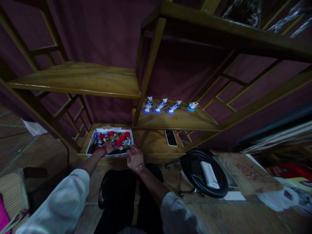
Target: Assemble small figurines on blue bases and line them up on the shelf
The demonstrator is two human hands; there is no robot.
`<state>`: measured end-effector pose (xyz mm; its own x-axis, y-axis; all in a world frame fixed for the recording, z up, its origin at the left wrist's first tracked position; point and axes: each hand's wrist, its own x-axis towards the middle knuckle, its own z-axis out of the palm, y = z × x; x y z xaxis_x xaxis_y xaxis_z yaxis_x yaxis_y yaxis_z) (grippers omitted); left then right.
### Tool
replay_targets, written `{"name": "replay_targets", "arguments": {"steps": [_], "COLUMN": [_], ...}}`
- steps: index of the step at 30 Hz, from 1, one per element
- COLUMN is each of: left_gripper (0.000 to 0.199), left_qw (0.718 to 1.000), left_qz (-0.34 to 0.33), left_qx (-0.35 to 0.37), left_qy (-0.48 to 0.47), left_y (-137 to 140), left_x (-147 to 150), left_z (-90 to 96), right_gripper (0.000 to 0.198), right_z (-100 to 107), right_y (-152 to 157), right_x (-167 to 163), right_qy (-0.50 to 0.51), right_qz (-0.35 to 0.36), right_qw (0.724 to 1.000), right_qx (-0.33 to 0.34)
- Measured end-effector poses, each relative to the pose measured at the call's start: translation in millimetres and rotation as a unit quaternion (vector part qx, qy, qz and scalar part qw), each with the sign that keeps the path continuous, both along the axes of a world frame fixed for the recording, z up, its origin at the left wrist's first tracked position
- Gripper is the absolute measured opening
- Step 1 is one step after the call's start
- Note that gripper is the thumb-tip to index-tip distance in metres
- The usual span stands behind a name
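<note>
A white cardboard box (pixel 134 140) on the bottom shelf holds several small figurines, some with round red parts. My left hand (pixel 109 147), with a red bead bracelet at the wrist, reaches over the box's near side in among the figurines (pixel 119 143). Its fingertips are too dark and small to make out. At the near right corner of the box is my right hand (pixel 135 158), a thin bangle on its wrist, its fingers curled on the rim. On the shelf above stand purple-based figurines (pixel 158 108), dark-based ones behind them, and a blue-based figurine (pixel 192 106) to the right.
A phone (pixel 171 138) lies on the bottom shelf right of the box. An upper left wooden shelf (pixel 78 76) juts out above the box. Right of my knees stands a wheeled black stool (pixel 192 162) with a white carton (pixel 209 175) on it. Bags lie farther right.
</note>
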<state>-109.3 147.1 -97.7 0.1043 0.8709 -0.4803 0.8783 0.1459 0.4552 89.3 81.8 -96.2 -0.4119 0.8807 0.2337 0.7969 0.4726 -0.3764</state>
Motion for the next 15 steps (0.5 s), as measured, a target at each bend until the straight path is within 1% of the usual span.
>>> {"name": "replay_targets", "arguments": {"steps": [3, 8, 11, 15], "left_gripper": [0.017, 0.021, 0.023, 0.025], "left_qw": [0.999, 0.997, 0.996, 0.996], "left_qz": [-0.023, -0.052, -0.062, -0.063], "left_qx": [0.005, 0.012, 0.016, 0.02], "left_qy": [0.032, 0.058, 0.063, 0.065], "left_y": [-3, -9, -13, -17], "left_x": [-8, -19, -20, -19], "left_z": [6.7, 17.1, 20.0, 20.1], "right_gripper": [0.03, 0.029, 0.029, 0.028], "right_z": [1, 2, 3, 7], "right_y": [0, 0, 0, 4], "right_x": [-1, -1, -1, -1], "right_qy": [-0.002, 0.003, 0.003, -0.007], "right_qz": [0.002, 0.008, 0.008, 0.023], "right_qw": [1.0, 1.0, 1.0, 1.0], "right_qx": [-0.003, 0.02, 0.023, 0.007]}}
